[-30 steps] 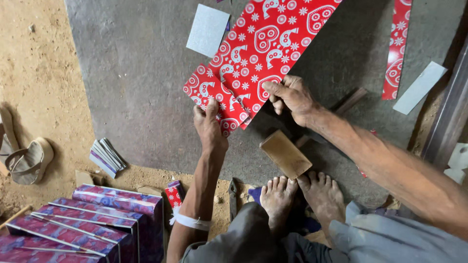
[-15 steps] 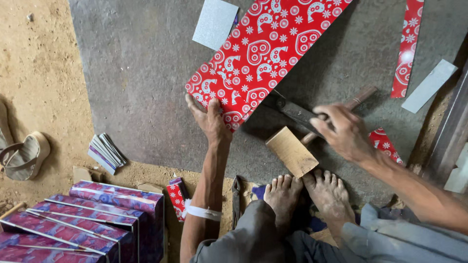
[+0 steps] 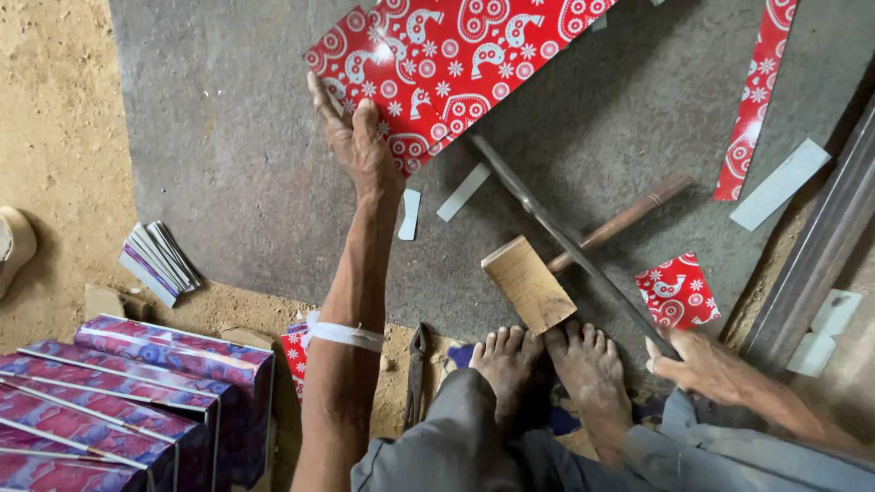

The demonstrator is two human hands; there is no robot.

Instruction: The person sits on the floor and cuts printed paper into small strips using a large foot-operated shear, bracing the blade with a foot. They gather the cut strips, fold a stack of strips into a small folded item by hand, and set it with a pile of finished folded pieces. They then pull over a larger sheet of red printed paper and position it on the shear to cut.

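Item 1: left hand (image 3: 357, 146). I log it flat, fingers spread, palm pressed on the lower edge of the red patterned sheet (image 3: 456, 64); the grip is open and closes on nothing. A white band (image 3: 342, 334) circles its forearm.

Item 2: red patterned sheet. It lies on the grey stone slab (image 3: 228, 164), running up and away from the left hand to the top edge of view.

Item 3: right hand (image 3: 706, 364). I see it well to the right of the sheet, near the lower end of a long dark metal bar (image 3: 565, 241). I cannot tell whether its grip has the bar or merely rests beside it.

Item 4: wooden mallet (image 3: 533, 282). It lies below the sheet, head just above the two bare feet (image 3: 547, 364), handle crossing under the bar.

Item 5: small red patterned offcut (image 3: 679, 292), right of the mallet.

Item 6: narrow red strip (image 3: 756, 100), far right of the sheet.

Item 7: stack of purple boxes (image 3: 137, 401), lower left of the sheet, on the sandy ground.
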